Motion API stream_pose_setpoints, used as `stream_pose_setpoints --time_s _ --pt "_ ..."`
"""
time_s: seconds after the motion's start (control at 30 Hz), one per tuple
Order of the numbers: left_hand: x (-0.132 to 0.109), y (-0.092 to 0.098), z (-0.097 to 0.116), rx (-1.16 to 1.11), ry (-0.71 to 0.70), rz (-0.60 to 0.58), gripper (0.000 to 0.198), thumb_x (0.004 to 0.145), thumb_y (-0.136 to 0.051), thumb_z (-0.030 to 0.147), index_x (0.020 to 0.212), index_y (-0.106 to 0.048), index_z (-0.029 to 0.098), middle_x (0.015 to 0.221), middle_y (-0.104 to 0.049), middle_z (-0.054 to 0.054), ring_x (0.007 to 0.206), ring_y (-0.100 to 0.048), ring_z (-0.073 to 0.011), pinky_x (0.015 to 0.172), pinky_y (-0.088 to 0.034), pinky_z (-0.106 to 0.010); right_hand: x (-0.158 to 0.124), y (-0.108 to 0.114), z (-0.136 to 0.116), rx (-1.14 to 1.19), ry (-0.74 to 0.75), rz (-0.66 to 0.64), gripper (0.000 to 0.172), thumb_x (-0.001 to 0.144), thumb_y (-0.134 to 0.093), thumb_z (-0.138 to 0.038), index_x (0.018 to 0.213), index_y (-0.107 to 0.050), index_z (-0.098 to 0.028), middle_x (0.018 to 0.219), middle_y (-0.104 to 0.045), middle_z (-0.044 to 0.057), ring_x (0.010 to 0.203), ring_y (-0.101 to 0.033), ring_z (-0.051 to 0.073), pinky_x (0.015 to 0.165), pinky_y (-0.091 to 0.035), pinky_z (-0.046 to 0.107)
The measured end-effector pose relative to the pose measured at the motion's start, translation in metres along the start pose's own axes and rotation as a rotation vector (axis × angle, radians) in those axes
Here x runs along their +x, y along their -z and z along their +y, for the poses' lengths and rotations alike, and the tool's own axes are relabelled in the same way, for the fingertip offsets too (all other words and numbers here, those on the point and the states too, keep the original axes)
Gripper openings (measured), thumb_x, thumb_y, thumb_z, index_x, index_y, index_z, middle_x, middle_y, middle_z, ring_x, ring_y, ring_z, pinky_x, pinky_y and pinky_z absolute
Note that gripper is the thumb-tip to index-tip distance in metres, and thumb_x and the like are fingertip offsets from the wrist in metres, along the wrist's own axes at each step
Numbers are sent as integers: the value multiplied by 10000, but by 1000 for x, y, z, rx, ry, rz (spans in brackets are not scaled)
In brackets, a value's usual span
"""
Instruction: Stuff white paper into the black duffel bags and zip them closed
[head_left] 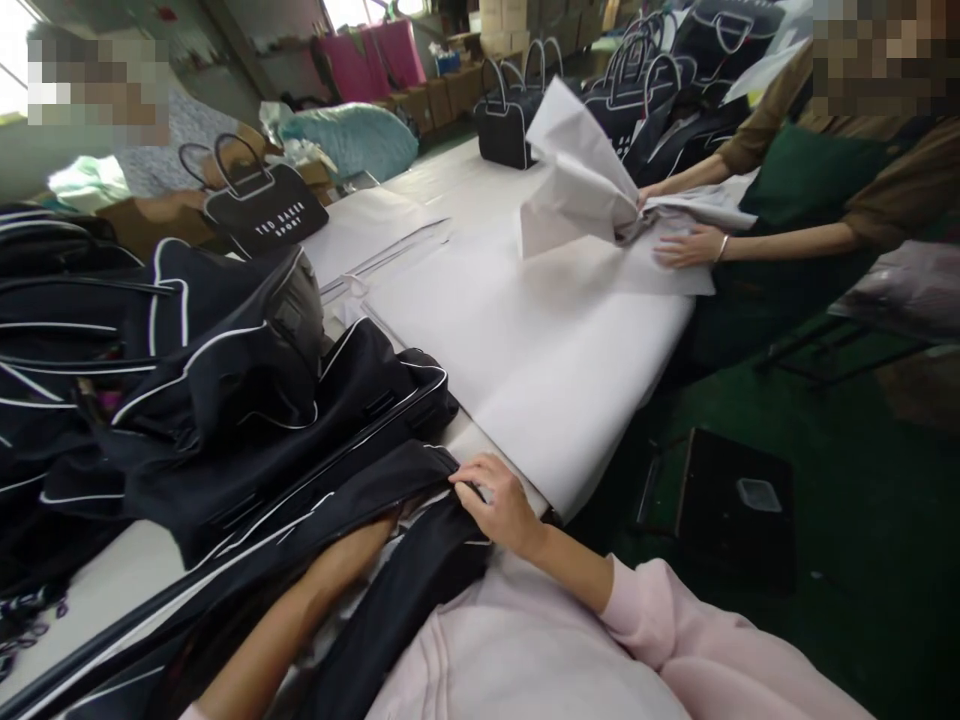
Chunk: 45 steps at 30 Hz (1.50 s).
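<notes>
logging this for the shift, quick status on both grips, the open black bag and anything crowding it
Right grip pinching edge of open black bag. Left grip inside it, out of sight. Other black bags piled close alongside.

White capitals reading "TED BAKER SPORT" run in two lines across the black handbag at the left, while a farther dark bag shows only partly hidden white letters.

Nearest bag before bag pile

Black stool on green floor
</notes>
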<state>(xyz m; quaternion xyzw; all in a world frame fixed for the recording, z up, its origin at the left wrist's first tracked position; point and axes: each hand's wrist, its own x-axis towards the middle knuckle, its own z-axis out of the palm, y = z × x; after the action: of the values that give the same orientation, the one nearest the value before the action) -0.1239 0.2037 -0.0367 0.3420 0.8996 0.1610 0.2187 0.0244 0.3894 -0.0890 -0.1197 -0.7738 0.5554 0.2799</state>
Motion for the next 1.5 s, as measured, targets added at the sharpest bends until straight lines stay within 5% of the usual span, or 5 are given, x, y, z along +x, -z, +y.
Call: stream_pose_setpoints --time_s 0.37,0.73,1.0,1.2,1.5 --pt "-12 -22 -21 -13 -86 -198 501 838 -521 452 1251 -624 186 1235 -664 -130 1344 -477 -339 1196 -291 -533 26 5 -27 -64 113 -680 327 749 -795 -474 960 -746 -230 926 -675 -7 860 -633 131 767 -472 217" --pt "-38 -26 -22 -231 -67 -316 526 995 -229 377 1470 -429 270 1547 -402 -23 1434 -375 -211 1223 -252 -459 16 -16 -19 472 -105 -426 217 814 -739 -364 820 -672 -158 791 -610 -10 668 -548 96 627 -437 229" --pt "-31 -18 -2 -285 -108 -320 557 903 -415 285 1455 -466 226 1554 -388 -26 1457 -328 -264 1251 -130 -484 38 54 46 578 -604 -15 250 764 -689 -350 881 -678 -130 794 -657 15 642 -508 79 590 -385 216" --pt "-33 -6 18 -363 -123 -449 513 970 -341 349 1469 -436 280 1554 -385 6 1431 -376 -230 1219 -244 -441 18 36 66 531 -750 -32 133 776 -649 -242 834 -668 -123 734 -647 6 607 -516 77 561 -393 206" --pt "-42 27 -19 109 -283 -202 525 921 -510 388 1434 -481 279 1380 -599 -13 1272 -566 -220 1102 -406 -350 -27 8 82 503 -873 -196 225 804 -691 -244 1004 -724 -146 737 -639 14 644 -550 114 603 -463 239"
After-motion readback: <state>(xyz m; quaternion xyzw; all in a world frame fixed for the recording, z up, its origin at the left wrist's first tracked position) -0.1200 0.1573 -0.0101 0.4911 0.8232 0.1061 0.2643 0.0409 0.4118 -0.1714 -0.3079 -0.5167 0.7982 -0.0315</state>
